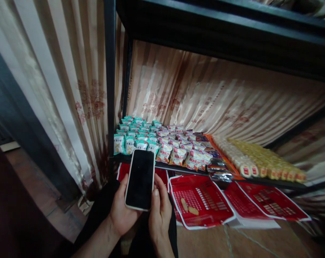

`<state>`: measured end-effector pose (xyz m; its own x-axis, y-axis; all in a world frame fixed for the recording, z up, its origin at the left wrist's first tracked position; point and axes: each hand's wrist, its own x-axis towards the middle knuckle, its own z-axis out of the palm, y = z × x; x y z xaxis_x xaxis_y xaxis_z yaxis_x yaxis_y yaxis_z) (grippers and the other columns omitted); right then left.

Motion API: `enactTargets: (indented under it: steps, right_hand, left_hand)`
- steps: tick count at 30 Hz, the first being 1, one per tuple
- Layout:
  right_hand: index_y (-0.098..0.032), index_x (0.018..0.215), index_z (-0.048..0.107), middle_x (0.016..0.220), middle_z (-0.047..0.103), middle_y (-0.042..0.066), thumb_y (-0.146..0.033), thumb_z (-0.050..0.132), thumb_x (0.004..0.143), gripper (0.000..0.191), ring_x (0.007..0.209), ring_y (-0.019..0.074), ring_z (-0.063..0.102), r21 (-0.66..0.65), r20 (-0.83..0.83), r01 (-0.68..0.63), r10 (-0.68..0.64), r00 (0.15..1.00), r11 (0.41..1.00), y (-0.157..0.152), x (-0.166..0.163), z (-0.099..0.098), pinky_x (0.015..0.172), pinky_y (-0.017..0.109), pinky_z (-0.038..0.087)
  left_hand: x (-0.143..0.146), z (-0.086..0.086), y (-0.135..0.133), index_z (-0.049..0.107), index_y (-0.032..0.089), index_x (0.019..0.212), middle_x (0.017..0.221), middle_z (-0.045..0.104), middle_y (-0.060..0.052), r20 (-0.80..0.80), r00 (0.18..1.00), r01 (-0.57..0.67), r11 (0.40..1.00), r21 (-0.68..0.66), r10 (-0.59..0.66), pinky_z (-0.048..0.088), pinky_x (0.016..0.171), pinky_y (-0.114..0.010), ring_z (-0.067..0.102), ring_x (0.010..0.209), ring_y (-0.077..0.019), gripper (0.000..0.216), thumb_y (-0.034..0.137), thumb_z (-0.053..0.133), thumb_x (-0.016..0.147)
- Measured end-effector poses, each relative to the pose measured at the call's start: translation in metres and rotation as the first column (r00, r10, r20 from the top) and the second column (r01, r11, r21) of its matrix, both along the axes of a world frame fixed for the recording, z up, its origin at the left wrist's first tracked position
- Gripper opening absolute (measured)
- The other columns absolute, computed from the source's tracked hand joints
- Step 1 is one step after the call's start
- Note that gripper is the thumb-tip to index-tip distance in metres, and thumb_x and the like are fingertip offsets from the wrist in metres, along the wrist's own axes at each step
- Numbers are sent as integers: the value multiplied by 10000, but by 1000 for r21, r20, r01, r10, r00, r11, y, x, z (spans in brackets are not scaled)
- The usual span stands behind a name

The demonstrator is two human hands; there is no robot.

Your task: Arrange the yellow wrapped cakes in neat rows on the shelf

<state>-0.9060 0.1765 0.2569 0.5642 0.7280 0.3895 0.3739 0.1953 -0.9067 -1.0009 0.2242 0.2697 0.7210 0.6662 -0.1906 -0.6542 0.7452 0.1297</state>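
A smartphone (140, 179) with a dark screen and a pale case is held upright in front of me. My left hand (124, 211) wraps its lower left side, the thumb along the edge. On the other side, my right hand (160, 208) has its fingers closed against the lower right edge. Just beyond the phone, teal snack packets (141, 144) stand in rows on a low black shelf (175, 167). White, red and orange snack packets (178, 156) stand beside them, partly in line with the phone's top.
Dark and silver packets (218, 170) and rows of yellow-wrapped rolls (272, 161) lie farther right on the shelf. Red printed sheets or bags (202, 200) lie on the tiled floor (205, 243) below. Floral curtains (52, 71) hang left and behind; a black post (110, 79) stands at left.
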Motion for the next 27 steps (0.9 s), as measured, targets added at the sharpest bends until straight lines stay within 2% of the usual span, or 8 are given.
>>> enactTargets:
  steps: [5,13,21,27]
  right_hand:
    - [-200,1182,534,1180,579,90,-403,409,876,388,1070,226,548,7,-18,21,-21,1000,1000,-3,3,-5,889,389,450]
    - [-182,1153,540,1156,588,94,-419,403,875,389,1062,226,547,-3,-70,38,-38,997,999,-6,6,-5,895,388,438]
    - [-177,1122,535,1108,601,84,-466,393,866,411,1026,216,551,-9,-128,68,-68,989,998,-6,3,-10,849,346,438]
    - [-172,1097,542,1083,608,88,-484,403,855,419,983,219,567,-24,-158,109,-112,981,994,-6,-2,-11,821,345,435]
  left_hand:
    - [2,1,-2,657,130,1041,970,698,-71,27,1000,16,1000,-13,-16,406,941,-339,635,928,-197,395,388,386,913]
    - [8,-2,-6,636,146,1097,1023,685,-69,70,997,32,999,35,-34,344,1001,-339,605,1010,-196,401,387,364,926]
    - [8,-5,-11,675,117,1014,971,697,-89,-16,999,41,999,-16,-41,325,1020,-372,589,1037,-230,440,431,385,907]
    - [7,-5,-14,677,121,1010,987,691,-95,-4,999,37,999,-21,-37,313,1024,-374,581,1048,-238,433,432,396,899]
